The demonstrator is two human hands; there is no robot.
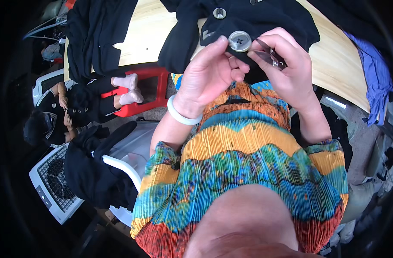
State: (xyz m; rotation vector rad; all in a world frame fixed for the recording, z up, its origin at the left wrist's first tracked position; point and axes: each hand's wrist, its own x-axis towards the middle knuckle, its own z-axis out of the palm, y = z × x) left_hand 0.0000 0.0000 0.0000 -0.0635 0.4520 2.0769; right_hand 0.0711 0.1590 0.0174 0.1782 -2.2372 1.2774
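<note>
A large grey button (239,41) with dark thread at its centre faces up on a black garment (278,19). My left hand (207,75) has its thumb at the button's left edge, with the other fingers curled in below it. In my right hand (291,64) sits a pair of small thread snips (272,58), closed in by the fingers, while the fingertips come up to the button's right side. Beyond it, a second button (219,13) shows on the same black cloth. Some of the cloth under my hands is hidden.
The light wooden table (151,34) carries more black clothing (95,38) at left and blue-purple cloth (373,73) over its right edge. At left another person (54,116) handles dark buttoned cloth, feet on a red stool (162,86). Black cloth drapes a pale chair (123,165).
</note>
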